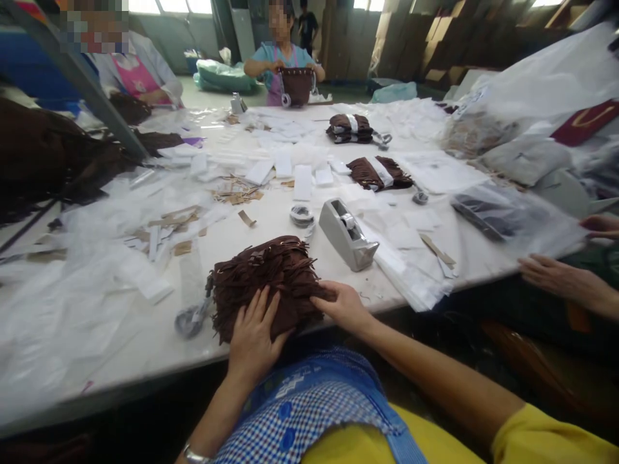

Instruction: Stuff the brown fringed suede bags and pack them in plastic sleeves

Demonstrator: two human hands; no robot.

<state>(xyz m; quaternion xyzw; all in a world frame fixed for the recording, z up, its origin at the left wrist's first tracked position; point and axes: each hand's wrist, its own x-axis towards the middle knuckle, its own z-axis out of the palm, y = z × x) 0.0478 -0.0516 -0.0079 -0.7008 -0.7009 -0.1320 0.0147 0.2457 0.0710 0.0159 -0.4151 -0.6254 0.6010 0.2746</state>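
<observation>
Rests spread-open left hand (pixel 254 338) on dark-brown, fringed, suede-like bag (pixel 271 270), gripping nothing; curls right hand (pixel 347 308) partly at its right edge; cannot tell if gripping.

White table (pixel 159 348): fringed bag (pixel 265 274), tape dispenser (pixel 344 240), paper scraps (pixel 236 191).

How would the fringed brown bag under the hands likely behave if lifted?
The bag would probably flop rather than stay stiff, as its surface looks soft and rumpled. Its loose fringe would likely swing. The gray bundle beside it seems attached, so it may dangle.
</observation>
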